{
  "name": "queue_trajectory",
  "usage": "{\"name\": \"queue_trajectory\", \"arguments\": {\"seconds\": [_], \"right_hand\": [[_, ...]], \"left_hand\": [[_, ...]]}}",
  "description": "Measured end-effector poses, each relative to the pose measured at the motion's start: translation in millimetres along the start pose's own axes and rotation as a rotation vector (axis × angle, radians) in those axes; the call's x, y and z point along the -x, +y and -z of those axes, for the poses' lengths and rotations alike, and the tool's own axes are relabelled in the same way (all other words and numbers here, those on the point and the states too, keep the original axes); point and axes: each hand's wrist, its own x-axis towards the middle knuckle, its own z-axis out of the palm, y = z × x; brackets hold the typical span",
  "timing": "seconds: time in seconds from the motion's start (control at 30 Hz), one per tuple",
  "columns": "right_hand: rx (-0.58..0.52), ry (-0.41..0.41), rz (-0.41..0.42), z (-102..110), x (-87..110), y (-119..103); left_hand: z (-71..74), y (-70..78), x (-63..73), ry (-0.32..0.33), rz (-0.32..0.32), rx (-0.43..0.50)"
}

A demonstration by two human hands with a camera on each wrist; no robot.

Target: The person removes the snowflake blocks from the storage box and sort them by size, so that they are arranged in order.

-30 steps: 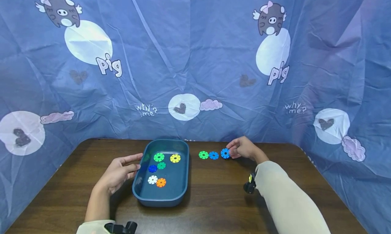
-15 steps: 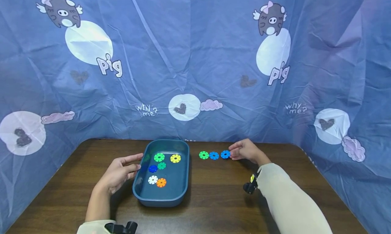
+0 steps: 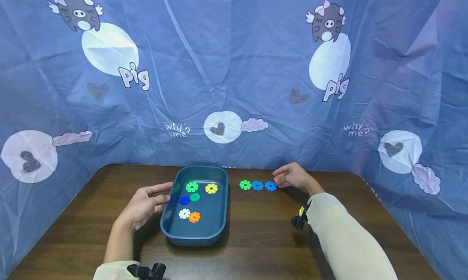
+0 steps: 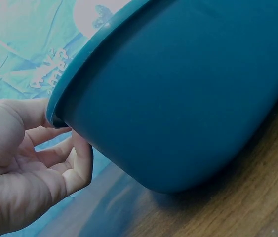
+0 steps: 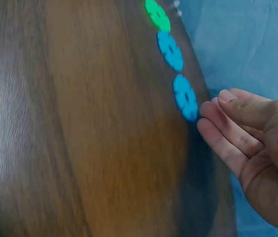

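A dark teal tray [image 3: 193, 240] stands on the table, left of the middle, holding several notched snowflake discs. My left hand [image 3: 144, 205] touches its left wall; in the left wrist view the fingers [image 4: 82, 163] meet the wall just under the rim. On the table to the tray's right lie a green disc [image 3: 241, 185], a blue disc [image 3: 254, 185] and a second blue disc [image 3: 267, 186], in a row. Beside that last disc my right hand [image 3: 295, 178] is held with its fingers loosely bent; in the right wrist view nothing shows between the thumb and fingers [image 5: 227, 143].
Inside the tray are a light green disc [image 3: 188, 187], a yellow disc [image 3: 207, 188], a dark blue disc [image 3: 184, 200], a teal-green disc [image 3: 195, 197], a white disc [image 3: 180, 213] and an orange disc [image 3: 191, 217]. A blue printed curtain [image 3: 226, 85] hangs behind the wooden table [image 3: 256, 239].
My right hand has set the second blue disc down flat at the row's right end and let it go, lifting slightly. My left hand has stayed at the tray.
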Motion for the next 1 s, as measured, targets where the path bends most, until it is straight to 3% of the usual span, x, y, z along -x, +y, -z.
{"name": "queue_trajectory", "arguments": {"seconds": [0.4,0.77,1.0], "right_hand": [[0.112,-0.053,0.196,-38,-21.9,-49],[0.415,-0.064,0.395,-75,-23.9,-104],[0.483,-0.129,0.453,-99,-19.6,-122]], "left_hand": [[-1.3,1.4,0.4,-0.007,-0.012,0.008],[-0.1,-0.4,1.6,-0.004,-0.005,0.009],[-0.5,0.1,1.0,-0.007,-0.01,0.007]]}}
